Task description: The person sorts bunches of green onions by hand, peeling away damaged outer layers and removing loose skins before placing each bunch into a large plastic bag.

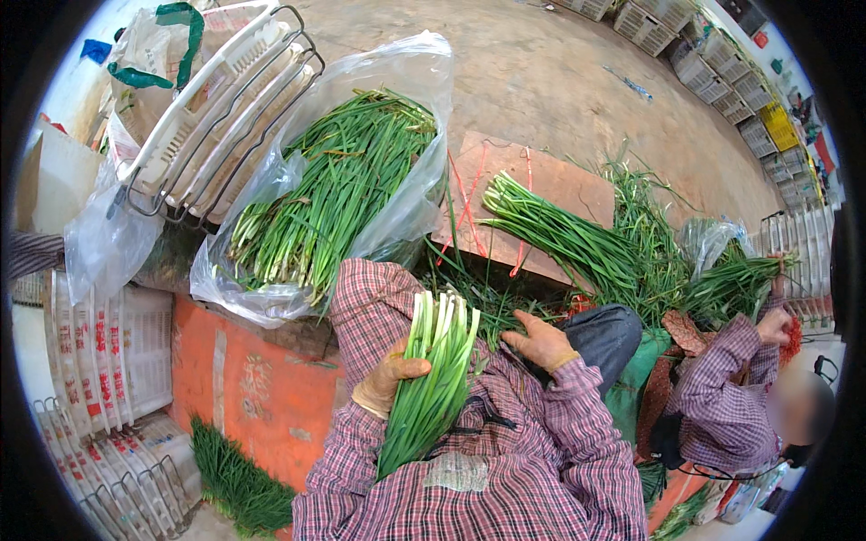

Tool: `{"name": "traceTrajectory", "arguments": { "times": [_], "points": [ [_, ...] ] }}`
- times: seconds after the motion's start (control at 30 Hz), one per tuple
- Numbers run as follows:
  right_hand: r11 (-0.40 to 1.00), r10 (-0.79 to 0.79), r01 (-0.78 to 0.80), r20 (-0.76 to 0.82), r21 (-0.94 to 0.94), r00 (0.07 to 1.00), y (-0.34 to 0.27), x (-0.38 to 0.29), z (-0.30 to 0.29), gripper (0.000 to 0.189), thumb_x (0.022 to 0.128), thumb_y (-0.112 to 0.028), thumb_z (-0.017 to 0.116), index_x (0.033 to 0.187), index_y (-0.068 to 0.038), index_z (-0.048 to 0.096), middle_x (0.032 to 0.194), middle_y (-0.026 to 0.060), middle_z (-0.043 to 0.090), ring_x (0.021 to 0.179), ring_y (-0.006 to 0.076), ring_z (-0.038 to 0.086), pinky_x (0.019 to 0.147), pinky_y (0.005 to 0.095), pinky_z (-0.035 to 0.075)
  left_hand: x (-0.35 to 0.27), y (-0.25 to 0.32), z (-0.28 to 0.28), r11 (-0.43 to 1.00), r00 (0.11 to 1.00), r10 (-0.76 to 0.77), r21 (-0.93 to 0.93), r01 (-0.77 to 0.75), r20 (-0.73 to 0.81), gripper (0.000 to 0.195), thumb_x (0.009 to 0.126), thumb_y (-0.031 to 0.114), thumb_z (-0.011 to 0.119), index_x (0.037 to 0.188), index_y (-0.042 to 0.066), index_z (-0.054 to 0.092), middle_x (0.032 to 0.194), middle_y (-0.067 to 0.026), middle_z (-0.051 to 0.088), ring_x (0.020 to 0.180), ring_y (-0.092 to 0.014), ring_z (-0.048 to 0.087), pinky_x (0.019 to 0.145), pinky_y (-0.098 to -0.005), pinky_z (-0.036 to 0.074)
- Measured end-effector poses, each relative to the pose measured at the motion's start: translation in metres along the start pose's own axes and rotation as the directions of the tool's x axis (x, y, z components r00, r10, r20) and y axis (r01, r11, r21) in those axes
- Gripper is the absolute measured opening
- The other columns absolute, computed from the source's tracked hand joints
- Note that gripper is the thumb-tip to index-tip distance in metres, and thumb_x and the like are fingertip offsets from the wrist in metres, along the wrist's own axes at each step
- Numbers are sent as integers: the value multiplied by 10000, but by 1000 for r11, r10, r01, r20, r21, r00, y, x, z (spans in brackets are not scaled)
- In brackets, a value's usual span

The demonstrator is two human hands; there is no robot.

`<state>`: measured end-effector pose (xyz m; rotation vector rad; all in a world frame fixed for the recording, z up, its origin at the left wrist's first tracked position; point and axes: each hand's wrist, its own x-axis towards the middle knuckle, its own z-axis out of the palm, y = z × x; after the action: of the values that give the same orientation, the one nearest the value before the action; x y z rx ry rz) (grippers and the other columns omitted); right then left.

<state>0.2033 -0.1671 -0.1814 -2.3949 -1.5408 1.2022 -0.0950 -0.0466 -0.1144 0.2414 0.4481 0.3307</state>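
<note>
A bunch of green garlic chives (433, 379) with pale stem ends pointing away from me lies in my left hand (389, 379), thumb across it, above my lap. My right hand (540, 340), to the right of the bunch, has its fingers apart and holds nothing. Both hands appear to wear thin, tan gloves. Beyond my left knee, a clear plastic bag (406, 203) lies spread around a large heap of chives (345, 182). A second bunch (561, 223) rests on a brown board (467, 162), with red strings (477, 196) laid across the board. Loose leaves lie between my knees and the board.
White plastic crates (203, 108) with metal handles stand at the upper left, others (115, 351) at the lower left. More chives (237, 473) lie beside the orange surface (270, 399). At the right, a person (727, 399) handles chives beside stacked crates (798, 250).
</note>
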Motion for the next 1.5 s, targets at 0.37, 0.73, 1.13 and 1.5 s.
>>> {"name": "traceTrajectory", "arguments": {
  "times": [0.37, 0.73, 1.13, 1.5],
  "points": [
    [149, -325, 211, -154, 966, 933, -107, -7, -15, 773, 925, -197, 775, 1576, -50, 384, 1410, 171, 579, 1238, 228, 599, 1065, 362, 481, 14, -10, 21, 914, 1000, 8, 406, 1, -20, 841, 819, 264, 886, 1491, 16, 445, 1279, -67, 624, 1154, -186, 622, 1019, -331, 504],
    [-24, -168, 337, -336, 941, 927, -145, -35, -78, 288, 951, -123, 721, 1211, -18, 653, 988, 135, 748, 885, 243, 750, 800, 386, 622, 14, 22, 33, 507, 998, 58, 862, -23, -7, 673, 950, 427, 735, 1427, -1, 532, 1286, -140, 661, 1189, -239, 624, 1032, -356, 484],
    [139, -20, 879, -886, 456, 463, -111, -108, -258, 262, 987, -136, 691, 1228, -36, 662, 966, 151, 746, 900, 277, 758, 806, 387, 652, 0, 77, 21, -61, 917, 387, 995, -77, 94, 591, 898, 164, 743, 1443, 60, 540, 1191, -159, 707, 1048, -228, 702, 917, -333, 547],
    [126, 41, 797, -806, 591, 591, -90, -78, -187, 192, 1006, -100, 665, 1177, -15, 665, 1010, 161, 752, 923, 270, 755, 792, 378, 643, 31, 39, 136, -127, 565, 611, 774, -621, 554, 280, 940, 1, 690, 1220, -3, 673, 1061, -117, 758, 971, -214, 739, 881, -329, 579]
  ]
}}
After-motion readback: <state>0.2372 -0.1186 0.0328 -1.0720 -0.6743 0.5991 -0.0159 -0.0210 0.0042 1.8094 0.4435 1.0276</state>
